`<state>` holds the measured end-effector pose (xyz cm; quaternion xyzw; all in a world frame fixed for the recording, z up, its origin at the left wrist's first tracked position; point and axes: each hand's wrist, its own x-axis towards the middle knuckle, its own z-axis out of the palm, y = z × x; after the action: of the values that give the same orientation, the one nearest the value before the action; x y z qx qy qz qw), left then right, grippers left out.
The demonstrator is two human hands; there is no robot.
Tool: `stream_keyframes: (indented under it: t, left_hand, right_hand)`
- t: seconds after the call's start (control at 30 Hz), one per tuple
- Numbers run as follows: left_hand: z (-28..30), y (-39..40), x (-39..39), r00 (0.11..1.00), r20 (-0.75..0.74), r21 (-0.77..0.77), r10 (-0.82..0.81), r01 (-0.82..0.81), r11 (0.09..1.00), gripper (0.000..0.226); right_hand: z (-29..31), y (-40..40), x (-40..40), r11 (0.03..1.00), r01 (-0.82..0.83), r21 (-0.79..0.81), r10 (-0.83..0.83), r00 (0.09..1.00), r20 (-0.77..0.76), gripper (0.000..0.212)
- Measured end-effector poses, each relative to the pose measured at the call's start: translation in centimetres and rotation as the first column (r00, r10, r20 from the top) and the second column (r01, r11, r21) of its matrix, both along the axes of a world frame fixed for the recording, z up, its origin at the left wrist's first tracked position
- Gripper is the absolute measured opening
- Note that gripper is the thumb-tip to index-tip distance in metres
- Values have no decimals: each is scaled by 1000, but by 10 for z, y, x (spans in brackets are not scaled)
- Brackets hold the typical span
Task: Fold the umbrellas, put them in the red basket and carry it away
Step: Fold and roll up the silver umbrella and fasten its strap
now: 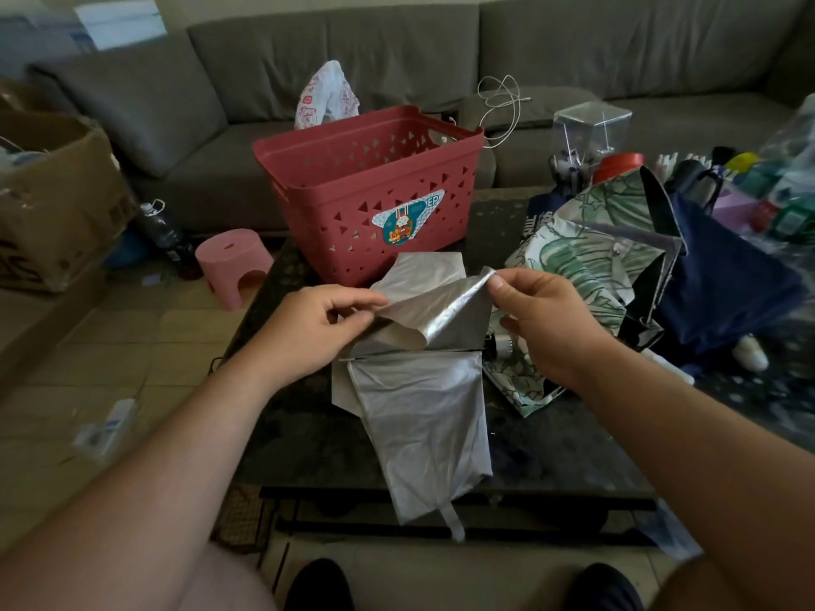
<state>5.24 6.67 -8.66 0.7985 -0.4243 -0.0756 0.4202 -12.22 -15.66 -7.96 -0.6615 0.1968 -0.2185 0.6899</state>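
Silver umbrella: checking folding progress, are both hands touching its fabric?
Touching. The head view shows the left hand and the right hand each pinching a flap of the silver umbrella between thumb and fingers.

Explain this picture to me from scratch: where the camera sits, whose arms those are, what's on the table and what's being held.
There is no machine here. One wide-angle camera is worn on a person's head and looks down at their own bare arms. The left hand and right hand each pinch a flap of a silver umbrella lying on the dark coffee table. Behind it stands the red basket; nothing shows inside it. To the right a leaf-print umbrella and a navy umbrella lie unfolded. A grey sofa is behind.
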Motion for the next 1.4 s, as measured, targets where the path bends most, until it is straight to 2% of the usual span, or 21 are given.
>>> stream_keyframes:
  t: [0.07, 0.17, 0.23, 0.37, 0.43, 0.57, 0.7, 0.8, 0.9, 1.03, 1.23, 1.3, 1.4]
  left_hand:
    - [-3, -4, -4, 999, 47, 38, -15, 14, 999, 36]
    - [-7, -5, -2, 973, 226, 108, -51, 27, 994, 51]
    - [-12, -5, 2, 950, 310, 114, -20, -16, 993, 50]
    - [-8, -5, 3, 946, 268, 58, 183, -206, 977, 32]
    - [-7, -3, 2, 948, 244, 60, 206, -226, 972, 27]
    - [-5, -1, -5, 966, 212, 53, 145, -160, 986, 37]
    - [4, -6, -16, 944, 324, -59, 58, -42, 997, 56]
    - [11, -10, -23, 934, 352, -171, 52, 9, 985, 45]
    - [14, -13, -27, 964, 249, -271, 97, -27, 962, 42]
    - [14, -13, -23, 982, 130, -287, 137, -95, 953, 52]
    - [14, -14, -19, 989, 74, -346, 127, -94, 933, 46]
    - [15, -14, -21, 992, 76, -339, 97, -65, 938, 42]
    - [15, -14, -23, 995, 52, -307, 82, -62, 950, 35]
  right_hand:
    - [3, 2, 2, 1000, -18, 7, 18, 1000, -16, 25]
    - [5, 5, 5, 999, -33, 31, 34, 999, -22, 23]
    - [5, 8, 6, 999, -21, 25, 21, 1000, 17, 21]
    - [5, 7, 8, 998, 61, -9, -60, 995, 84, 20]
    - [3, 4, 10, 996, 88, -25, -85, 993, 85, 21]
    - [0, 3, 13, 995, 90, -36, -86, 990, 111, 21]
    - [2, 7, 13, 996, 36, -87, -25, 991, 132, 23]
    - [2, 9, 10, 993, -30, -117, 44, 992, 121, 17]
    - [1, 6, 8, 997, -49, -60, 57, 987, 147, 16]
    - [0, 0, 5, 998, -57, -27, 61, 985, 159, 17]
    - [0, -3, 5, 996, -55, -69, 62, 992, 114, 16]
    - [0, -3, 5, 990, -93, -107, 101, 991, 82, 16]
    - [3, -1, 4, 948, -96, -303, 115, 992, 47, 30]
